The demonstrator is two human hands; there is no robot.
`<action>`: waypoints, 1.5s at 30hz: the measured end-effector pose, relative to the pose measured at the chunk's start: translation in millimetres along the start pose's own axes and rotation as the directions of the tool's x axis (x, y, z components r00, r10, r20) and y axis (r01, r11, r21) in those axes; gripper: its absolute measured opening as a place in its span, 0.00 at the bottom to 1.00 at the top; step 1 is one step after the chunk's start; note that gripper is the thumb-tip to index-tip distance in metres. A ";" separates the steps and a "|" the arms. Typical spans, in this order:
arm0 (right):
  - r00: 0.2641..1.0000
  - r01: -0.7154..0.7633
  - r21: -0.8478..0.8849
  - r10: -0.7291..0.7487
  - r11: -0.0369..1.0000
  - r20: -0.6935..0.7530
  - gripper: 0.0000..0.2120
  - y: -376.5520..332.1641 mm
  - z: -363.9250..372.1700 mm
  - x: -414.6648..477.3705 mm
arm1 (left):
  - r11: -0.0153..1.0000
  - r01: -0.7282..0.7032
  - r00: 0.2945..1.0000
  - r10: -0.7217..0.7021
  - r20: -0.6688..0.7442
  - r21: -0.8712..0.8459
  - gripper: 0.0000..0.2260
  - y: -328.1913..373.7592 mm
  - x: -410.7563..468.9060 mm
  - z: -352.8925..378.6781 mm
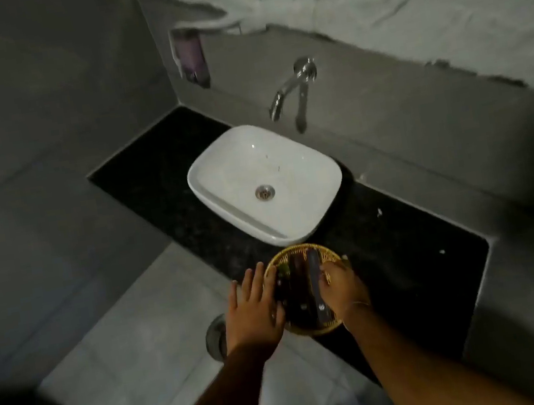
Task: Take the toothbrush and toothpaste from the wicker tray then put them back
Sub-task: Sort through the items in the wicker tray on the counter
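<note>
A round wicker tray (300, 248) sits at the front edge of the black counter (404, 251), just in front of the sink. A long dark tube, likely the toothpaste (316, 285), lies lengthwise in it. Beside it to the left lie darker slim items (297, 288), the toothbrush probably among them, but the dim light blurs them. My left hand (254, 311) is flat with fingers spread, its fingertips over the tray's left rim. My right hand (342, 289) rests on the tray's right side with fingers curled against the tube. Whether it grips the tube is unclear.
A white basin (197, 185) stands on the counter behind the tray, under a chrome wall tap (290, 89). A soap dispenser (190, 57) hangs on the wall at the back left. The tiled floor with a round drain (215, 338) lies below left.
</note>
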State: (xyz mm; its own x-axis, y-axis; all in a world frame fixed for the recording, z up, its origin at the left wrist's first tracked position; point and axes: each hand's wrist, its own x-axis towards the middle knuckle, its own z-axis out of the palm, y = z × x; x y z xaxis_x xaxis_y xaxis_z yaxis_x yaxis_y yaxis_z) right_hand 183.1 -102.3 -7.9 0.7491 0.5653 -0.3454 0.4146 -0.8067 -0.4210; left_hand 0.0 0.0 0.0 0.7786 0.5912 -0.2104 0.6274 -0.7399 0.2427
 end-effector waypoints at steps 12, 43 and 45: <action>0.963 -0.265 0.037 0.262 0.964 0.070 0.20 6.0 60.9 5.9 | 0.998 0.047 0.998 -0.049 0.050 0.048 0.36 -33.0 -25.9 40.1; 0.988 0.155 0.517 -0.118 0.842 -0.103 0.23 33.1 -4.8 -75.8 | 0.073 0.424 0.881 -0.266 0.392 -0.903 0.24 30.3 52.0 -71.7; 0.991 0.131 0.567 -0.109 0.813 -0.073 0.23 31.3 -3.9 -78.2 | -0.054 0.459 0.861 -0.219 0.459 -0.887 0.27 28.9 50.9 -73.4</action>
State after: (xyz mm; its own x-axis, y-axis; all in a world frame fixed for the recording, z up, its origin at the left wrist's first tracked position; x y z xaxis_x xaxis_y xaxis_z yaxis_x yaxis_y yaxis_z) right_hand 139.5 -172.5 9.2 0.7351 0.6359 -0.2353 0.1424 -0.4840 -0.8634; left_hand 58.6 32.3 65.8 0.5271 0.5238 -0.6691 0.3345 0.5960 0.7300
